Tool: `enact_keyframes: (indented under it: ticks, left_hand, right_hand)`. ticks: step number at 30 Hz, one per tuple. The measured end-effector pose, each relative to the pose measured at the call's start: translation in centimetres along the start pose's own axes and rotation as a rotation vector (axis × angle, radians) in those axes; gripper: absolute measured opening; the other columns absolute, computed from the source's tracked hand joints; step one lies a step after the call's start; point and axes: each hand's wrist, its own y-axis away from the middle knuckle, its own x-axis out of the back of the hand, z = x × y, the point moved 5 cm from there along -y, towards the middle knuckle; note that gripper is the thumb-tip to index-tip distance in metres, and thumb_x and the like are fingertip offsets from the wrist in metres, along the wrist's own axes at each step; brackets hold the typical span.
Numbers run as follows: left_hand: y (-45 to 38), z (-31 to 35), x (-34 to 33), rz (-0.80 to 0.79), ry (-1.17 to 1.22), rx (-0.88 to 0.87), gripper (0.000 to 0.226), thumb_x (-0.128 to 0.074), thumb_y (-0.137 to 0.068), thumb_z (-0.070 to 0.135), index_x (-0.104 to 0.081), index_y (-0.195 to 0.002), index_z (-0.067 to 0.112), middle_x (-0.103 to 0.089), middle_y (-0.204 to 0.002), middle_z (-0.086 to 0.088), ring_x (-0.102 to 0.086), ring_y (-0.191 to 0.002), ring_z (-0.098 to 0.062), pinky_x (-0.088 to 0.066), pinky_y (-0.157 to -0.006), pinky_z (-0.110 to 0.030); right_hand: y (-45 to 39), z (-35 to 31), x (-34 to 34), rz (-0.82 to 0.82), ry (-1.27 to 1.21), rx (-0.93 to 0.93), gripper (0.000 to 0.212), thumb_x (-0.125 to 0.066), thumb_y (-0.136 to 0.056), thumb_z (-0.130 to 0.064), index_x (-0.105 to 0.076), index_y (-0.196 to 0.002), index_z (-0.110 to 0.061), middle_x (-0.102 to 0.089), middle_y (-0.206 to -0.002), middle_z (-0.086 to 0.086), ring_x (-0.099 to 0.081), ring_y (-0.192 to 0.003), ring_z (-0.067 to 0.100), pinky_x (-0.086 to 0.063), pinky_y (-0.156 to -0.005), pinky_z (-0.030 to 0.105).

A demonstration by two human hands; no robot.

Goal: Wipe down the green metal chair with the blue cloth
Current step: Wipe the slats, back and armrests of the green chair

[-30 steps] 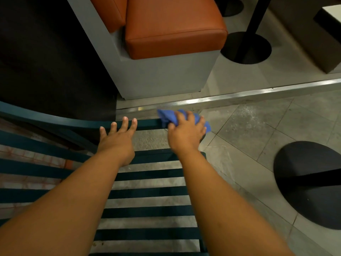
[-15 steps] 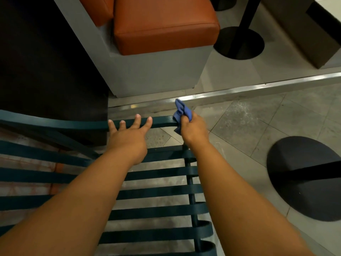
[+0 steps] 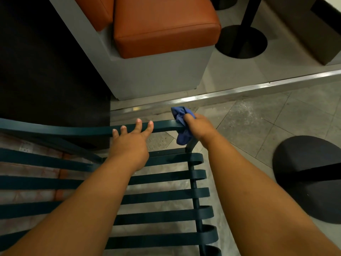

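The green metal chair [image 3: 166, 197] fills the lower half of the view, its slats running left to right below a curved top rail. My right hand [image 3: 199, 127] is closed on the bunched blue cloth [image 3: 181, 124] and presses it against the right end of that rail. My left hand [image 3: 132, 143] lies flat on the rail just left of the cloth, fingers spread over its far edge, holding nothing.
Beyond the chair stands a grey bench base [image 3: 156, 78] with orange cushions [image 3: 164, 24]. A metal floor strip [image 3: 239, 91] crosses the tiles. Round black table bases sit at the far right [image 3: 241, 41] and near right [image 3: 310, 178]. Dark matting [image 3: 46, 71] covers the left.
My right hand has gone from pressing the cloth flat on the rail's corner to gripping it bunched around the rail end. My left hand stays on the rail. The view shifted slightly.
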Motion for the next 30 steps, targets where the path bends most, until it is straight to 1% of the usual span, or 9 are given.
enact_keyframes:
  ticks: [3, 5, 9, 15, 18, 22, 25, 27, 30]
  left_hand:
    - [0.1, 0.5, 0.1, 0.016, -0.024, -0.001, 0.1, -0.053, -0.087, 0.004, 0.02, -0.145, 0.041, 0.017, -0.159, 0.001, -0.001, -0.145, -0.039, -0.002, -0.117, -0.055]
    - [0.3, 0.7, 0.2, 0.022, -0.043, 0.015, 0.098, -0.053, -0.088, 0.005, 0.018, -0.145, 0.04, 0.017, -0.159, 0.001, -0.001, -0.145, -0.038, -0.003, -0.117, -0.054]
    - [0.3, 0.6, 0.2, 0.033, -0.055, 0.008, 0.098, -0.054, -0.088, 0.007, 0.02, -0.145, 0.039, 0.017, -0.159, -0.001, -0.002, -0.145, -0.039, -0.003, -0.117, -0.053]
    - [0.3, 0.4, -0.6, 0.112, -0.058, 0.003, 0.101, -0.055, -0.087, 0.008, 0.023, -0.144, 0.038, 0.017, -0.159, -0.001, -0.003, -0.145, -0.04, -0.003, -0.118, -0.051]
    - [0.3, 0.7, -0.8, 0.147, -0.058, 0.013, 0.102, -0.055, -0.086, 0.007, 0.024, -0.144, 0.039, 0.017, -0.159, -0.001, -0.002, -0.145, -0.04, -0.003, -0.118, -0.05]
    - [0.4, 0.7, -1.1, 0.173, -0.045, 0.011, 0.104, -0.055, -0.085, 0.005, 0.024, -0.144, 0.039, 0.018, -0.159, -0.001, -0.001, -0.145, -0.04, -0.002, -0.118, -0.05]
    - [0.5, 0.6, -1.0, 0.174, -0.033, 0.013, 0.105, -0.056, -0.086, 0.005, 0.025, -0.143, 0.039, 0.019, -0.159, -0.001, 0.0, -0.145, -0.04, -0.001, -0.117, -0.05]
    - [0.5, 0.6, -1.0, 0.171, -0.027, 0.013, 0.105, -0.057, -0.086, 0.005, 0.025, -0.143, 0.039, 0.019, -0.158, -0.001, 0.0, -0.145, -0.04, -0.001, -0.117, -0.05]
    - [0.6, 0.7, -0.8, 0.164, -0.023, 0.006, 0.104, -0.056, -0.087, 0.006, 0.025, -0.143, 0.039, 0.019, -0.158, -0.001, 0.0, -0.145, -0.04, -0.001, -0.118, -0.05]
  right_hand:
    - [0.2, -2.7, -1.7, 0.038, 0.418, 0.138, 0.028, -0.035, -0.094, -0.039, -0.056, -0.101, -0.023, -0.062, -0.089, 0.004, -0.057, -0.091, 0.027, -0.048, -0.082, 0.04]
    - [1.0, -3.4, -3.3, 0.15, 0.625, 0.321, 0.034, -0.038, -0.091, -0.043, -0.054, -0.118, -0.031, -0.061, -0.103, 0.001, -0.052, -0.1, 0.027, -0.041, -0.091, 0.045]
    - [1.5, -0.6, -2.7, 0.274, 0.38, 0.543, 0.037, -0.04, -0.09, -0.041, -0.056, -0.122, -0.032, -0.06, -0.111, -0.003, -0.048, -0.103, 0.022, -0.04, -0.091, 0.041]
    - [-0.1, 5.3, -1.3, 0.226, -0.567, 0.179, 0.02, -0.04, -0.097, -0.031, -0.06, -0.099, -0.032, -0.064, -0.093, -0.002, -0.059, -0.087, 0.013, -0.051, -0.077, 0.029]
    - [-1.2, 7.7, -1.4, 0.228, -0.719, -0.063, 0.022, -0.04, -0.095, -0.034, -0.06, -0.093, -0.025, -0.062, -0.082, 0.001, -0.055, -0.081, 0.014, -0.046, -0.076, 0.027]
    - [-1.3, 10.1, -2.5, 0.184, -0.758, -0.299, 0.032, -0.04, -0.096, -0.046, -0.061, -0.105, -0.024, -0.068, -0.106, 0.01, -0.057, -0.106, 0.024, -0.04, -0.099, 0.041]
    - [-0.5, 9.2, -2.9, 0.225, -0.977, -0.425, 0.036, -0.039, -0.099, -0.046, -0.061, -0.102, -0.018, -0.064, -0.083, 0.007, -0.055, -0.069, 0.017, -0.047, -0.07, 0.032]
    - [-0.2, 7.7, -3.0, 0.267, -1.161, -0.496, 0.021, -0.046, -0.099, -0.035, -0.059, -0.097, -0.018, -0.046, -0.064, 0.006, -0.041, -0.045, 0.014, -0.047, -0.053, 0.03]
    - [0.6, 4.7, -2.4, 0.329, -1.175, -0.39, 0.017, -0.044, -0.097, -0.013, -0.06, -0.092, -0.015, -0.046, -0.061, 0.009, -0.045, -0.049, 0.02, -0.056, -0.069, 0.041]
